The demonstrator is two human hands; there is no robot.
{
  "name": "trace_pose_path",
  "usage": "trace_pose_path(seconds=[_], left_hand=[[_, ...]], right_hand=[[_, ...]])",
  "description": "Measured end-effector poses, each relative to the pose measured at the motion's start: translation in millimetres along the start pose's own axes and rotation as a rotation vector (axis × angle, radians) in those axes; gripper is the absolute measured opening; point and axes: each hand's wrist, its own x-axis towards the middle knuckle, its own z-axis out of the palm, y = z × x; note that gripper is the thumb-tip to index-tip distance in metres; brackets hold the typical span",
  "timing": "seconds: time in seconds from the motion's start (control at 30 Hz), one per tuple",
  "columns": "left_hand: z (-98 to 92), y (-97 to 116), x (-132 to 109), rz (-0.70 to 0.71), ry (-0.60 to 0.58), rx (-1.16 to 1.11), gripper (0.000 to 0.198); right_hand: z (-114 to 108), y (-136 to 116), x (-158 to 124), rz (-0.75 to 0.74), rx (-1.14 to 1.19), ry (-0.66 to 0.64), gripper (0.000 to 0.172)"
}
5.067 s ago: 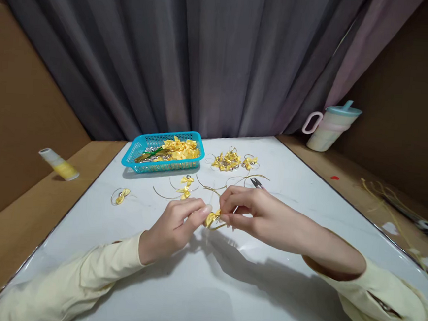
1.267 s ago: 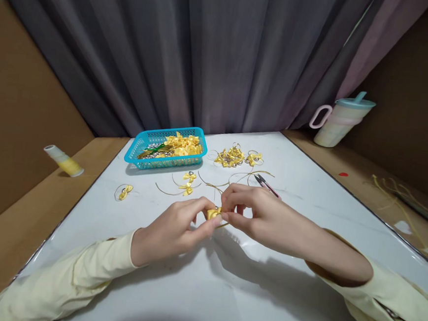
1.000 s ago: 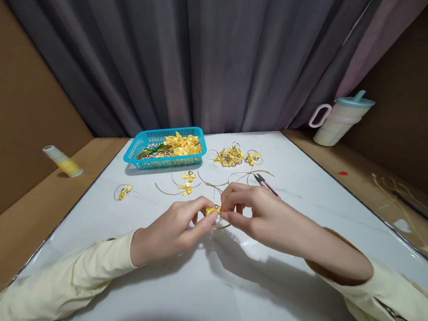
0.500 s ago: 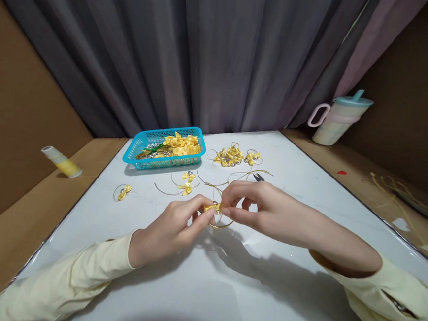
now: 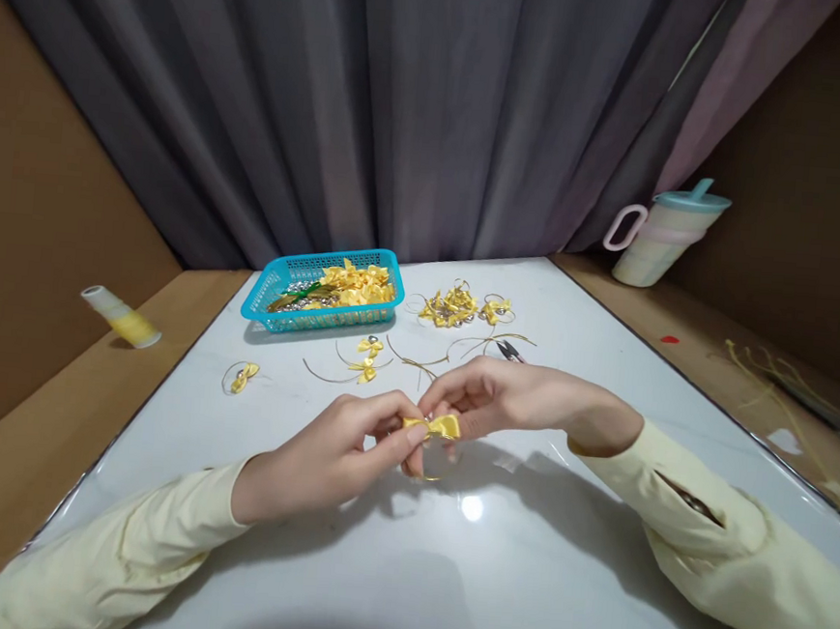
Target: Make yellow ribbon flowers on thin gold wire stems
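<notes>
A yellow ribbon bow (image 5: 444, 426) is held just above the white table, its loops facing me. My left hand (image 5: 336, 451) pinches its left part between thumb and fingers. Behind the bow's right side, the curled fingers of my right hand (image 5: 497, 398) grip it too; their tips are partly hidden. From the bow a thin gold cord (image 5: 433, 478) curves down in a loop. Just beyond my hands lie loose gold cords (image 5: 416, 361) and a pair of small snips (image 5: 510, 352). Two finished-looking bows with cords (image 5: 367, 369) rest further left.
A blue basket (image 5: 318, 319) at the back left holds yellow bows and silvery pieces. Right of it sits a pile of corded bows (image 5: 451, 307). One more bow (image 5: 242, 376) lies at left. A thread spool (image 5: 123, 318) and a lidded cup (image 5: 663, 239) stand beside the table.
Both hands have come slightly nearer to me with the bow, which has turned to show its front. My right hand has shifted from pinching at the cord to behind the bow.
</notes>
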Motion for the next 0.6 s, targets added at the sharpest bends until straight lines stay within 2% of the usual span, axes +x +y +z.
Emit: trace_pose_path(seconds=[0.2,0.43,0.53,0.6], left_hand=[[-0.9,1,0,-0.058,-0.024,-0.028,0.022],[-0.1,1,0,-0.067,-0.047,-0.016,0.021],[0.5,1,0,-0.064,-0.052,-0.009,0.02],[1.0,0,-1,-0.065,-0.057,-0.015,0.02]], right_hand=[[-6,-4,-9,0.022,-0.319,0.055,0.024],[-4,-15,-13,0.01,-0.546,0.132,0.028],[1,-15,-10,-0.021,-0.603,0.218,0.029],[6,-12,-7,-0.098,-0.658,0.337,0.025]])
